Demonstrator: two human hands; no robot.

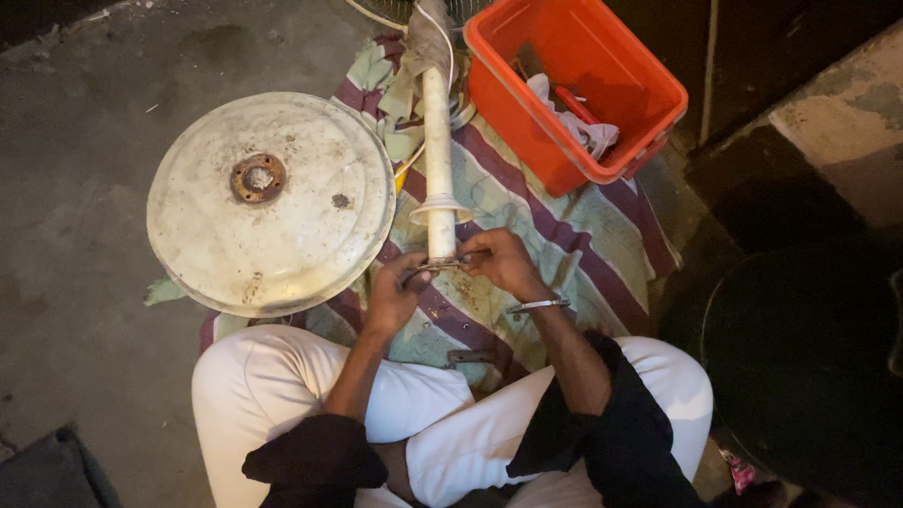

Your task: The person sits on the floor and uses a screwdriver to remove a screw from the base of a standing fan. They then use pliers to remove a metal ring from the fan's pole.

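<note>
seen from above, a person sits cross-legged on a striped cloth (pixel 572 228); the left hand (pixel 395 292) and right hand (pixel 501 261) both close around pliers (pixel 436 268) gripping the near end of a white fan pole (pixel 438 133), steadying it between a round base (pixel 270 203) left and an orange bin (pixel 573 78) far right

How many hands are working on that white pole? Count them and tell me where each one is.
2. The left hand grips a metal tool at the near end of the white pole. The right hand holds that same end from the other side. No other hands show.
</note>
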